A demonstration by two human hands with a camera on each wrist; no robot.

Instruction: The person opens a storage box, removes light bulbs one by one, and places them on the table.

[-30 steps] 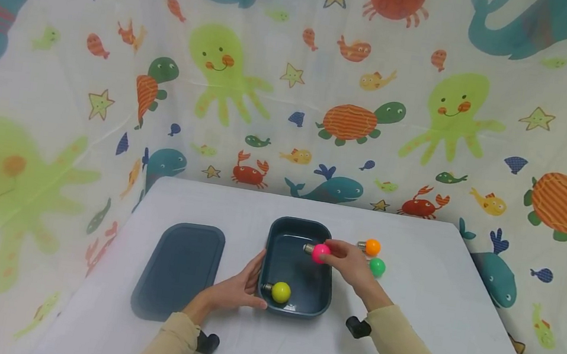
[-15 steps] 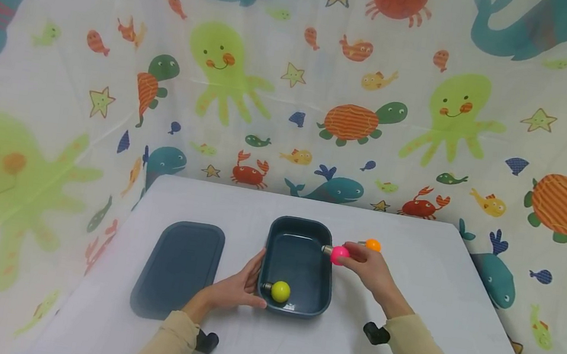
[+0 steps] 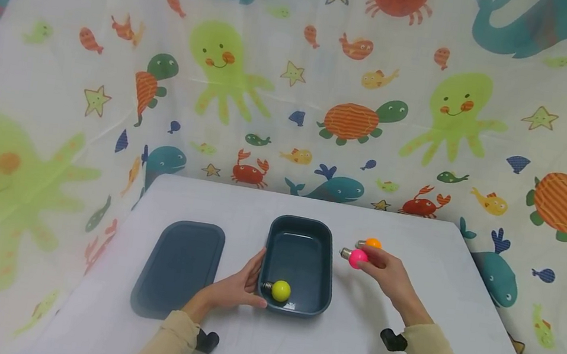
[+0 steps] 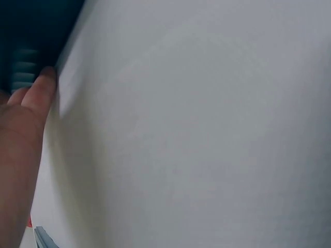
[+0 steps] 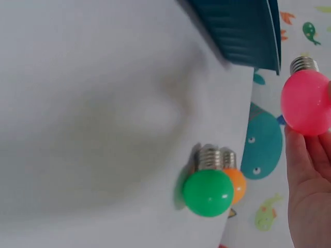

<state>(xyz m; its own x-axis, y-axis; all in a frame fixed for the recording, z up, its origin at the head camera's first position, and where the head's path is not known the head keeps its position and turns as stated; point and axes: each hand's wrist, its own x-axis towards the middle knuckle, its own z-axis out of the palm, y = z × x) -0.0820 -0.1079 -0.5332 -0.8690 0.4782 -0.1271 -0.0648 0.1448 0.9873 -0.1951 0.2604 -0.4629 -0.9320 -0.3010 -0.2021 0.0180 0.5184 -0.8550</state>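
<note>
Right hand point(image 3: 390, 275) hovers over table point(image 3: 261, 347), right of tray point(image 3: 299, 263); grip pinches pink bulb point(image 3: 358, 259). Left hand point(image 3: 232, 288) touches tray's left side; grip spread.

Head view: right grip point(image 3: 390, 273) hides green bulb point(image 5: 208, 193), partly orange bulb point(image 3: 374, 243). Left-wrist view: container point(image 4: 36, 26) cut off.

On my white table point(image 3: 271, 352), I am seeing a blue box point(image 3: 301, 257) and flat lid point(image 3: 180, 268) lying apart, while a green bulb point(image 5: 208, 193) and orange bulb point(image 5: 237, 184) are resting close together.

One bulb point(image 3: 358, 259) is pink, the box point(image 3: 300, 269) dark blue.
</note>
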